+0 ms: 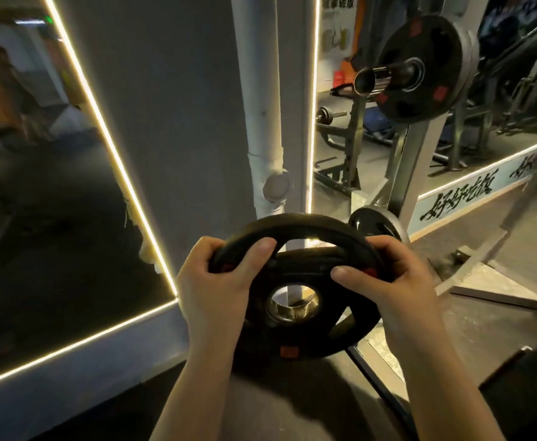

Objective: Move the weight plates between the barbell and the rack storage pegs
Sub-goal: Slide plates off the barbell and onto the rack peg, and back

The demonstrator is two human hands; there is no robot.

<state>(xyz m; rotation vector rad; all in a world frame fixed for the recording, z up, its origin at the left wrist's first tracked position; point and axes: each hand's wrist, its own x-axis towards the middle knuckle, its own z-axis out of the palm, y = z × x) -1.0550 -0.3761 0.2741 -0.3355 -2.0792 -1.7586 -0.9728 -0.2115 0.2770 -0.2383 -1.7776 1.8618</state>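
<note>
Black rubber, matte and slightly grainy, coats the round weight plate (295, 288) that both hands carry in front of the body, tilted so its far rim rises and its face turns up toward the camera. The left hand (219, 281) grips the plate's left rim, fingers curled through one of the curved grip slots with the thumb pressed on the face beside a small red inlay. The right hand (388, 281) grips the right rim in the same way, thumb lying across the face near another red mark. A polished metal ring lines the plate's centre hole, and a third red patch sits near the lower edge. Just beyond the plate's far rim, a smaller dark disc (377, 224) hangs low on the grey steel rack upright (420, 160). Higher up and to the right, the barbell sleeve (384, 78), a shiny hollow-ended tube, points toward the camera with a larger black plate (420, 68) with red inlays seated against its collar. A white painted pipe (260, 106) with a round cap runs vertically behind, flanked by thin glowing light strips (111, 144) edging dark glossy mirror panels (38, 186). A pale low board (470, 192) with brushed black characters runs along the floor at right.
</note>
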